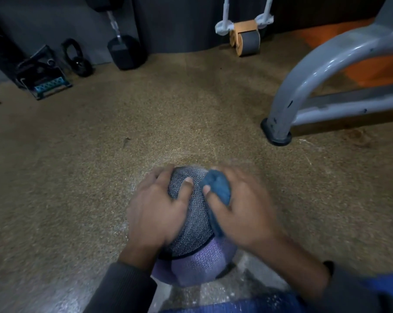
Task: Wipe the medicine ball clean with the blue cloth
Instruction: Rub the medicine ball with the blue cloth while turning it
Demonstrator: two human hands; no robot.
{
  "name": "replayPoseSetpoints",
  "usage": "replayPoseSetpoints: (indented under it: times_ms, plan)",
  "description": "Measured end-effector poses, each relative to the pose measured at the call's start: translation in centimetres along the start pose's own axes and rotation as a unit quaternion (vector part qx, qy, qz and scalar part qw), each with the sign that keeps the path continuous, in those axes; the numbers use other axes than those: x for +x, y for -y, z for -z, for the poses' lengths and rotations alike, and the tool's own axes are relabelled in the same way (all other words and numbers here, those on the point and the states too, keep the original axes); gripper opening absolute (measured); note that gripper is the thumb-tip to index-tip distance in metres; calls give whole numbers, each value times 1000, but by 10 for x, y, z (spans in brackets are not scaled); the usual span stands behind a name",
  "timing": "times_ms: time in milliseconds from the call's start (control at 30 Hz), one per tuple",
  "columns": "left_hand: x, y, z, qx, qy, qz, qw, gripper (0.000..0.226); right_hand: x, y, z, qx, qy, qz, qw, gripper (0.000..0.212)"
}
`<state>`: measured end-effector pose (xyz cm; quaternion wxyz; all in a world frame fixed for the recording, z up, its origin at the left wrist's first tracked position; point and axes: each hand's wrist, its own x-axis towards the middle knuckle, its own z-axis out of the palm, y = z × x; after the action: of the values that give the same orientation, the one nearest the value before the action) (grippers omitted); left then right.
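Nearest you, the medicine ball (192,224) rests on the speckled brown floor (78,166), directly in front of your knees; its upper panel is grey with a fine pattern, its lower panel lilac. Your left hand (159,208) lies spread over the ball's left side, fingers splayed and thumb on the grey panel, steadying it rather than closing around it. Your right hand (243,213), blurred, is clenched on the bunched blue cloth (218,190) and presses it against the ball's upper right side. Dark sleeves cover both forearms.

Farther off, to the right, the foot of a curved grey metal frame (303,86) stands on the floor in a black cap. Along the far edge of the floor, against the dark wall, from left to right: a small black rack (42,75), a black kettlebell (78,62), a black hex dumbbell (125,50) standing on end, and an orange ab roller (245,39) with white handles.
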<state>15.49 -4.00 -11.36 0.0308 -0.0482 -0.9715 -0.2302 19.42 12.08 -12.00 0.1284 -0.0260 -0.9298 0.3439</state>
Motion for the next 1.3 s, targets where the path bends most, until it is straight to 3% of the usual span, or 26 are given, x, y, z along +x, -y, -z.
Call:
replayPoseSetpoints:
  times_ms: [33,100,200,267,333,400,467,533,600,667,800,900,967,1033,1133,1200,1300]
  plan:
    - [-1,1,0,-6,-1,-7,1000,76,-5,7,1,-12,-15,38,999,48]
    - [-6,1,1,-16,-4,-19,1000,75,2,5,1,17,-13,27,999,43]
    - [-11,-4,1,9,-12,-25,1000,74,41,-19,-2,92,79,-111,986,26]
    - [-13,-10,2,32,-9,-29,999,70,61,-38,-5,154,144,-202,957,28]
    - [-11,-16,2,34,-2,-30,999,66,62,-46,-8,174,152,-236,944,28]
    - [-7,-20,-1,37,9,-27,999,65,46,-40,-7,115,105,-201,967,31]
    - [-1,-21,-3,39,13,-32,999,64,19,-19,1,32,28,-87,995,38]
    - [2,-20,-4,35,12,-43,998,67,3,-2,5,-22,-13,10,1000,48]
    - [0,-19,-5,25,10,-50,998,69,14,-6,7,17,11,-23,1000,39]
    - [-3,-20,-4,23,8,-51,998,69,38,-21,5,73,74,-111,988,21]
    - [-8,-23,-1,25,13,-57,998,63,56,-48,2,158,144,-224,951,32]
    - [-6,-20,0,19,18,-69,997,56,28,-36,0,89,61,-151,983,27]
    - [-5,-18,2,11,21,-83,996,55,4,-12,3,19,2,-35,999,40]
    - [-4,-15,1,0,26,-87,996,52,2,0,7,17,-17,13,1000,44]
    - [-8,-13,2,-2,25,-98,995,57,38,-21,3,86,69,-120,987,23]
    - [-12,-14,1,9,27,-102,994,57,62,-42,-2,137,139,-214,957,29]
    - [-11,-12,3,11,37,-112,993,57,67,-56,-11,181,195,-271,925,21]
